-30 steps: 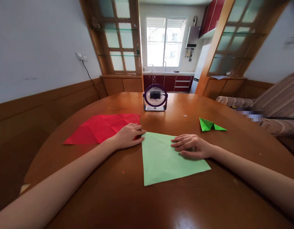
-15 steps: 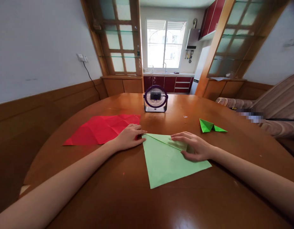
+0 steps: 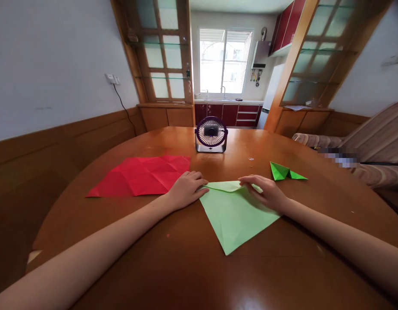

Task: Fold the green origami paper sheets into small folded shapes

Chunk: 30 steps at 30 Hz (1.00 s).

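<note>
A light green sheet of paper (image 3: 237, 219) lies in front of me on the table, one corner pointing towards me and a narrow flap folded over along its far edge. My left hand (image 3: 188, 189) pinches its left corner between thumb and fingers. At the right part of the flap, my right hand (image 3: 265, 191) has its fingers curled onto the paper, the fingertips close together on the fold. Part of the sheet's right side is hidden under this hand.
A creased red sheet (image 3: 141, 174) lies left of my left hand. A folded bright green paper piece (image 3: 279, 171) rests at the right. Beyond the sheets, a small purple fan (image 3: 211, 133) stands on the round wooden table (image 3: 153, 262).
The light green sheet has turned, its near corner swinging right. Both hands moved with it, the left one to the right. The right hand's fingers have drawn up to the far edge.
</note>
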### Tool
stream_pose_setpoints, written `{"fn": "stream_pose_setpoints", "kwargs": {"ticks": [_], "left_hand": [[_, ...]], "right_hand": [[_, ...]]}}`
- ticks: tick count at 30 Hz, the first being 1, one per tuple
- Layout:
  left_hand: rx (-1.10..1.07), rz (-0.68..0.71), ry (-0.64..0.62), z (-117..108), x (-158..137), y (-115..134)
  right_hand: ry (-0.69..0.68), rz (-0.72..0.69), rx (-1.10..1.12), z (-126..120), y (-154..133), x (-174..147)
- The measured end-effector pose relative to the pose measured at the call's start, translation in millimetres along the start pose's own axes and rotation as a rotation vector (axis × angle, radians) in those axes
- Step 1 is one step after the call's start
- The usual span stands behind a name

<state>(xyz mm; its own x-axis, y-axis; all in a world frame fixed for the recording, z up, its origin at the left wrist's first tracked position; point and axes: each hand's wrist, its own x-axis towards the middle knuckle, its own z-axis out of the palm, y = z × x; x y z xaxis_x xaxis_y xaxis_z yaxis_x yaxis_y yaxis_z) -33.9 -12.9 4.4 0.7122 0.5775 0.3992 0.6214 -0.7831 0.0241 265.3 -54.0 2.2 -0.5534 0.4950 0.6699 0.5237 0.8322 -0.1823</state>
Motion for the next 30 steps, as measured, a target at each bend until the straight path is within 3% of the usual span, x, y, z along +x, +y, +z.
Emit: {"fn": "stream_pose_setpoints", "kwargs": {"ticks": [5, 10, 14, 19, 22, 26, 28, 30], "left_hand": [[0.123, 0.027, 0.007, 3.4, 7.7, 5.0], [-0.037, -0.165, 0.071, 0.9, 8.7, 8.1], [-0.258, -0.386, 0.083, -0.2, 8.9, 5.5], [-0.232, -0.440, 0.086, 0.3, 7.4, 4.1], [-0.131, -0.339, 0.088, 2.3, 5.7, 2.9], [-0.036, -0.010, 0.130, 5.8, 2.9, -2.8], [-0.077, 0.171, 0.064, 6.0, 1.2, -5.3], [-0.135, 0.252, -0.037, 4.7, -0.8, -6.2]], "right_hand": [[0.161, 0.085, -0.047, 1.3, -0.7, 2.9], [0.283, -0.064, -0.324, 1.5, -6.6, 1.0], [0.049, -0.183, -0.330, 2.5, -11.2, -0.5], [-0.174, 0.017, -0.211, 5.6, -9.5, 1.1], [-0.260, 0.095, -0.139, 5.8, -5.6, 1.3], [-0.295, 0.126, -0.114, 4.7, -1.7, 0.5], [-0.307, 0.123, -0.122, 4.4, 0.4, 0.0], [-0.320, 0.118, -0.138, 4.5, 3.3, -0.7]]}}
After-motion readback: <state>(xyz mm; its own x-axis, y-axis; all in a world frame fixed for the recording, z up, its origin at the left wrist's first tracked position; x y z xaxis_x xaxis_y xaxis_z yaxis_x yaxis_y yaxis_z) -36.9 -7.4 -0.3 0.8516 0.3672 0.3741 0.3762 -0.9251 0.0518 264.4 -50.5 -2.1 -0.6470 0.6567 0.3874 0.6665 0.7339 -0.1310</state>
